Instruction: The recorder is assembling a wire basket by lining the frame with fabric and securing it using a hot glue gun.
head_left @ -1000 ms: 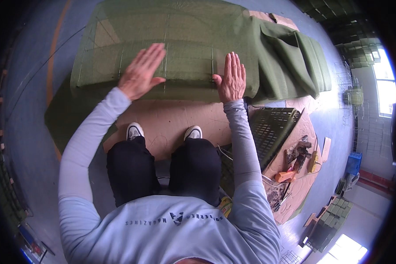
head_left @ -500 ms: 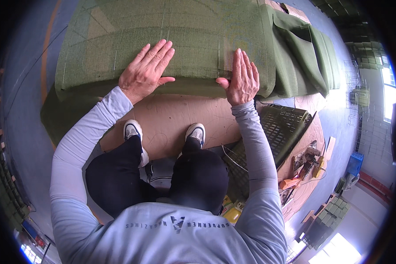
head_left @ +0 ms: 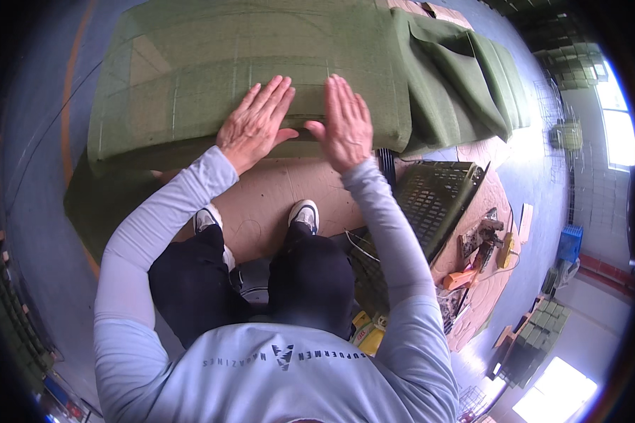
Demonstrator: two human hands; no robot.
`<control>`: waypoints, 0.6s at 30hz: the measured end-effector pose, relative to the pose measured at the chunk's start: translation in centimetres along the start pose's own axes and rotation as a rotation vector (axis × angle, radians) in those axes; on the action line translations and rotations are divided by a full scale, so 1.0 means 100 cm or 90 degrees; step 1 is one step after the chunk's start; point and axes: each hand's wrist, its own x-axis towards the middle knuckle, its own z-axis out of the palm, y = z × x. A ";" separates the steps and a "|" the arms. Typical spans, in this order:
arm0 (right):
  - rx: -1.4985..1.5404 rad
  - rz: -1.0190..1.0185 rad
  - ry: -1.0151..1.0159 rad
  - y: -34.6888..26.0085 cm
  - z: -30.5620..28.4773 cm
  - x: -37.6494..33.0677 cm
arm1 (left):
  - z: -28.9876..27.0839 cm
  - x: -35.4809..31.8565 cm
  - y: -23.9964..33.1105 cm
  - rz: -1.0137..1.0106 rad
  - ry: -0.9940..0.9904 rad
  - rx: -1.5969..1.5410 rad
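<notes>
A wide sheet of green mesh fabric [head_left: 197,77] is spread over a surface in front of me, its near edge hanging down. My left hand [head_left: 255,127] lies palm down on the mesh close to that edge, fingers stretched out and pointing away from me. Beside it my right hand [head_left: 346,123] also rests flat on the mesh, fingers straight and thumb turned inward. The two hands are apart with a small gap between the thumbs. To the right, the same green fabric is bunched in loose folds [head_left: 451,77]. Neither hand grips anything.
Brown cardboard [head_left: 275,201] covers the floor under my shoes. A dark green plastic crate [head_left: 437,201] stands at my right. Next to it, an orange-handled tool [head_left: 460,279] and a yellow object [head_left: 506,250] lie on cardboard. Farther right are a blue crate [head_left: 570,243] and stacked green blocks [head_left: 540,331].
My hands have come closer together: the right one slid left across the mesh, the left one slightly right. The fabric's folds at the right have shifted a little to the left in view.
</notes>
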 end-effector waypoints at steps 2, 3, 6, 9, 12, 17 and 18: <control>-0.026 0.025 0.021 -0.013 0.015 0.000 | 0.000 0.000 0.002 0.012 0.002 -0.014; -0.027 0.044 0.043 -0.016 0.022 0.000 | -0.001 0.002 0.001 0.022 0.001 -0.022; -0.032 0.092 0.084 -0.021 0.032 0.000 | 0.001 0.003 0.000 0.041 0.004 0.023; -0.026 0.120 0.089 -0.027 0.038 -0.003 | 0.006 0.000 0.001 0.040 -0.004 0.049; -0.046 0.163 0.126 -0.029 0.043 -0.005 | 0.011 -0.001 0.003 0.041 -0.008 0.097; -0.052 0.145 0.139 -0.030 0.045 -0.011 | 0.012 -0.002 0.005 0.046 -0.005 0.185; -0.046 0.142 0.142 -0.031 0.046 -0.014 | 0.013 -0.002 0.006 0.056 0.030 0.168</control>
